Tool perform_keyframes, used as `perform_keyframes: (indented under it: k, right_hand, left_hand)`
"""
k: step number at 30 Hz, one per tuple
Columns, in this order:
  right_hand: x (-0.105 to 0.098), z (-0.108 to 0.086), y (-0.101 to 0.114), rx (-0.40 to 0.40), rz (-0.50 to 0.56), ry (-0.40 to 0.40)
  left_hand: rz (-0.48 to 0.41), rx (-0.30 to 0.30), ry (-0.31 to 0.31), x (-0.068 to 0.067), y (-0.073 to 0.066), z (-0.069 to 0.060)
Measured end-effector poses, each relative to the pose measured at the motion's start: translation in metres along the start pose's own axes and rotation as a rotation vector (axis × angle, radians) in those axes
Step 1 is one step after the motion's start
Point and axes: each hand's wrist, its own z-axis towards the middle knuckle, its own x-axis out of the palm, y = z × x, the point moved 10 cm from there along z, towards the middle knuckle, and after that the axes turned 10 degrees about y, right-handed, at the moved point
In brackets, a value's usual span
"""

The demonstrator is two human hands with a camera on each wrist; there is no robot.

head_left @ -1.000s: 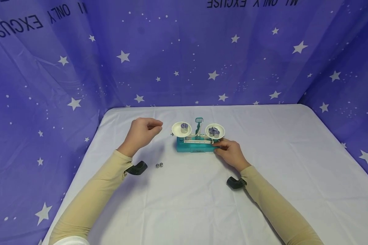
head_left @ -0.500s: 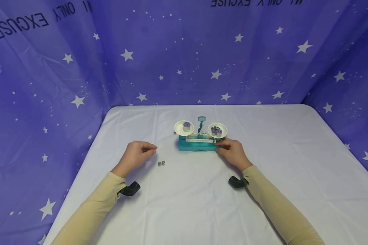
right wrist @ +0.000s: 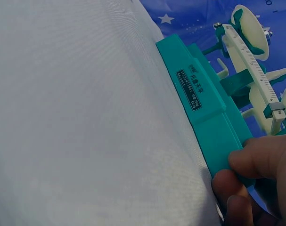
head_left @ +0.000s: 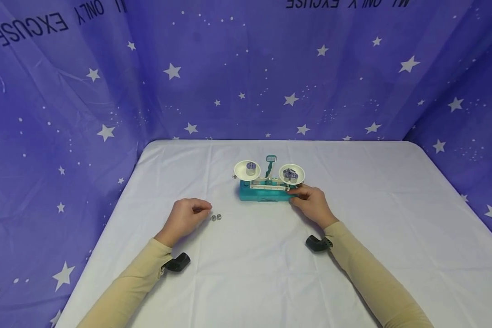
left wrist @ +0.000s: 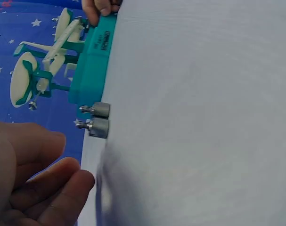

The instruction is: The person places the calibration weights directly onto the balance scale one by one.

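A teal tray balance (head_left: pixel 262 196) with two white pans stands at the table's middle. One larger metal weight (head_left: pixel 251 169) sits on its left pan (head_left: pixel 240 171); several smaller weights (head_left: pixel 290 175) crowd the right pan (head_left: pixel 300 171). My right hand (head_left: pixel 311 206) grips the right end of the base, thumb on the front face in the right wrist view. Two small knobbed weights (left wrist: pixel 101 127) stand upright side by side on the cloth. Just left of them is my left hand (head_left: pixel 184 217), holding nothing, with a gap between thumb and fingers in the left wrist view.
A white cloth (head_left: pixel 246 273) covers the table. Purple star-printed curtains (head_left: pixel 229 68) enclose its back and sides. Black wrist mounts (head_left: pixel 178 262) stick out from both sleeves.
My left hand has come down from beside the left pan to the two loose weights on the cloth. My right hand has stayed on the balance's base. The head view shifted slightly.
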Motion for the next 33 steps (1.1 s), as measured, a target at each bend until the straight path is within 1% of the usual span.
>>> perform_keyframes:
  k: [3, 5, 9, 16, 26, 30, 33]
  right_hand:
    - [0.000, 0.000, 0.000, 0.000, 0.001, -0.001]
    - [-0.001, 0.000, 0.000, 0.000, 0.003, -0.002]
    - [-0.002, 0.000, 0.002, -0.001, 0.008, -0.003]
    - [-0.001, -0.001, 0.005, -0.012, 0.005, -0.001]
    - [-0.002, -0.001, 0.004, -0.026, 0.021, -0.007]
    - [-0.001, 0.000, 0.002, -0.016, 0.016, -0.006]
    - [-0.001, 0.000, 0.001, -0.005, 0.012, -0.005]
  left_hand:
    - [-0.004, 0.028, -0.034, 0.001, -0.001, -0.002]
    - [-0.001, 0.044, -0.041, 0.002, -0.001, -0.003]
    - [0.017, 0.069, -0.035, 0.005, -0.003, -0.003]
    - [0.084, 0.115, -0.029, 0.009, -0.008, -0.005]
    - [0.145, 0.149, -0.025, 0.012, -0.017, -0.007]
    - [0.138, 0.150, -0.032, 0.012, -0.018, -0.007]
    - [0.114, 0.134, -0.042, 0.011, -0.015, -0.008]
